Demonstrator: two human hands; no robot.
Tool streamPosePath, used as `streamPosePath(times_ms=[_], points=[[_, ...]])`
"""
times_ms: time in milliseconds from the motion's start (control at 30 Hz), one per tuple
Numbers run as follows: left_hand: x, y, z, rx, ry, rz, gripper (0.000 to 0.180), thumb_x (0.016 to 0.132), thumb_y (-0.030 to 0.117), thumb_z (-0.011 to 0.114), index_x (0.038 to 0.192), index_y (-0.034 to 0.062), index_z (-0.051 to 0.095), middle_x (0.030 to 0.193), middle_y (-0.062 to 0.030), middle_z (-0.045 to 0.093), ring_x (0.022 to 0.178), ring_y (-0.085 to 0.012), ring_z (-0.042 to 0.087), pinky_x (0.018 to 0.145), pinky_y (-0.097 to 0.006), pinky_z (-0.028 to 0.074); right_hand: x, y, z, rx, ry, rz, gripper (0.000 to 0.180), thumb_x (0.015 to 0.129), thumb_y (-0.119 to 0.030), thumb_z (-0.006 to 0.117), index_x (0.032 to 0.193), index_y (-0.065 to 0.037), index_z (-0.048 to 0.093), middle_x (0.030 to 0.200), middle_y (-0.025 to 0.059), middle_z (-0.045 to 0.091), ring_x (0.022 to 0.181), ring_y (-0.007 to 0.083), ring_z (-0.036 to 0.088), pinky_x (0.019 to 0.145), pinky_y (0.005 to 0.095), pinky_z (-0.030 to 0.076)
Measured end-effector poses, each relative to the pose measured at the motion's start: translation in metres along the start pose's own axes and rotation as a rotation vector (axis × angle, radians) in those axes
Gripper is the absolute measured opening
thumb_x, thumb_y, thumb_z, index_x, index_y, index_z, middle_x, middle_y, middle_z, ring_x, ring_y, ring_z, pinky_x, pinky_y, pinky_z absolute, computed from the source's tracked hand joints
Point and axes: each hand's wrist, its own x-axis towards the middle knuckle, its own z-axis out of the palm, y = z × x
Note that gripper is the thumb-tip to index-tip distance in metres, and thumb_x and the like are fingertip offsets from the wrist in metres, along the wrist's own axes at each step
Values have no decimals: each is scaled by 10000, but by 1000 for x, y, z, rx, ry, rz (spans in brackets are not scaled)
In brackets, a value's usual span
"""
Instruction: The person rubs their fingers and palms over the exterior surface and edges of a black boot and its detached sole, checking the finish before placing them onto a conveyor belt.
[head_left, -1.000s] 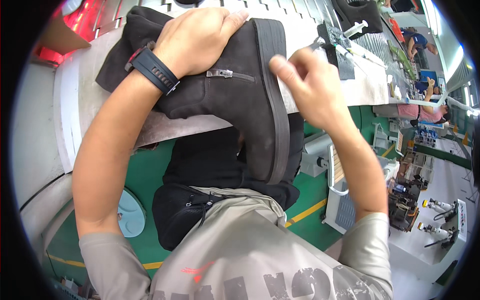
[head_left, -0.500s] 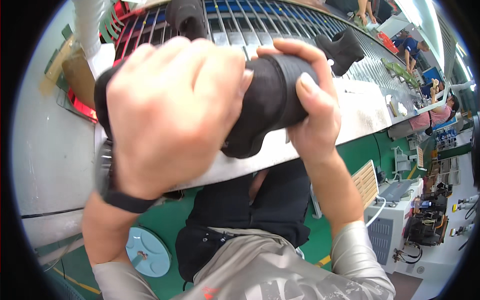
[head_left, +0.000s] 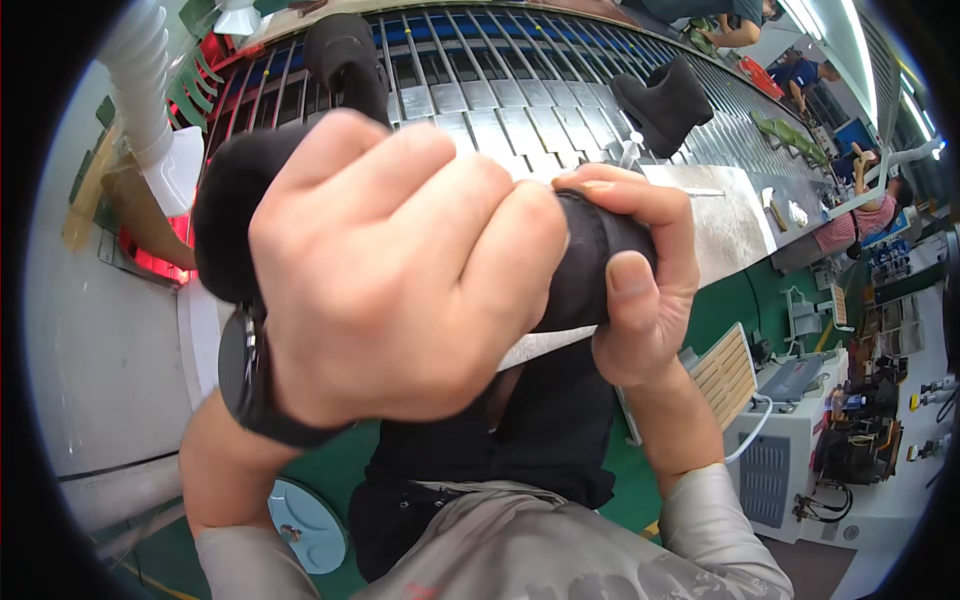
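Note:
A soft black boot (head_left: 238,215) lies crosswise between my two hands, above the near edge of the work surface. My left hand (head_left: 410,270), with a dark watch (head_left: 250,375) at the wrist, is closed over the boot's middle. Its knuckles face up and hide much of the boot; its fingertips are out of sight. At the boot's right end my right hand (head_left: 645,280) grips the smoother dark band (head_left: 625,240), thumb on the near side and fingers over the top. The boot's rounded left end sticks out beyond my left hand.
Past my hands runs a slatted metal conveyor (head_left: 470,100). One black boot (head_left: 345,60) stands on it at the left, another (head_left: 665,105) further right. A white ribbed hose (head_left: 140,90) hangs at left. A pale sheet (head_left: 730,225) covers the bench; a stool (head_left: 308,525) is below.
Both hands and the boot have come nearer. My left hand has shifted right along the boot, so more of its left end shows. The right hand keeps its grip.

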Motion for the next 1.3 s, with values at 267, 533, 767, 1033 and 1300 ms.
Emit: streamPosePath(times_ms=[267,533,767,1033,1300], points=[[-79,25,23,20,167,-141,687,1054,359,677,1546,-33,403,1578,-390,403,1426,-541,509,1195,-610,420,-39,-75,-71,-209,-390,483,776,728,-308,930,1316,103,634,1201,174,740,1112,261,725,1017,365,537],[-188,93,87,-1137,495,-1433,677,1040,145,660,1604,-86,364,1609,-257,458,1507,-328,453,1246,-439,369,-115,-73,-51,206,-99,853,882,736,-292,955,1423,86,551,1282,138,693,1176,255,678,1052,391,526],[-177,35,34,-1217,518,-1338,852,976,228,756,1650,-17,295,1562,-274,528,1331,-279,628,1128,-407,517,-186,-25,34,-279,-605,212,840,829,-170,731,1566,98,430,1559,222,546,1420,380,542,1222,466,390],[-203,27,24,-998,185,-1092,1149,844,208,920,1728,29,209,1535,-288,577,1302,-225,648,1125,-365,496,-213,-7,79,-260,-653,298,801,837,-204,744,1536,79,475,1561,220,546,1424,378,530,1224,465,381],[-214,21,30,-1052,226,-1058,935,884,190,882,1658,7,391,1428,-236,671,1199,-228,703,1075,-360,528,-211,-4,74,-216,-657,380,763,844,-238,758,1506,59,521,1564,217,545,1429,377,518,1225,464,372]])
